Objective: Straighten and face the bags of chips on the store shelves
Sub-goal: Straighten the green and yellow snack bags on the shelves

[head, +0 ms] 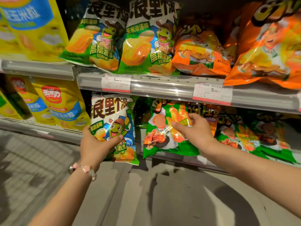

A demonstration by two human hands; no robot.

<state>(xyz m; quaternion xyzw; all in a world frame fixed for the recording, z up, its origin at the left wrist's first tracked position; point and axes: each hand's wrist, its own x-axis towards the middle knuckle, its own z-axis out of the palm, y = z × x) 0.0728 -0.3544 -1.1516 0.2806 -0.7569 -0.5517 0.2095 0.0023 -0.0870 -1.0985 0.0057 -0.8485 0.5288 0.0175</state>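
Note:
On the lower shelf my left hand [97, 144] grips a white and green chip bag with a cartoon turtle [112, 121], which stands upright facing me, thumb across its front. To its right a green bag with an orange snack picture [162, 132] leans tilted over the shelf edge. My right hand [193, 129] holds that green bag at its upper right, fingers curled onto its front. Two more turtle bags [130, 39] stand on the upper shelf.
Orange chip bags [267, 51] fill the upper shelf's right side, one hanging over the rail. More green bags [254, 137] lie to the right on the lower shelf. Yellow bags [57, 103] fill the left bay. Price tags [211, 93] sit on the shelf rail [162, 88].

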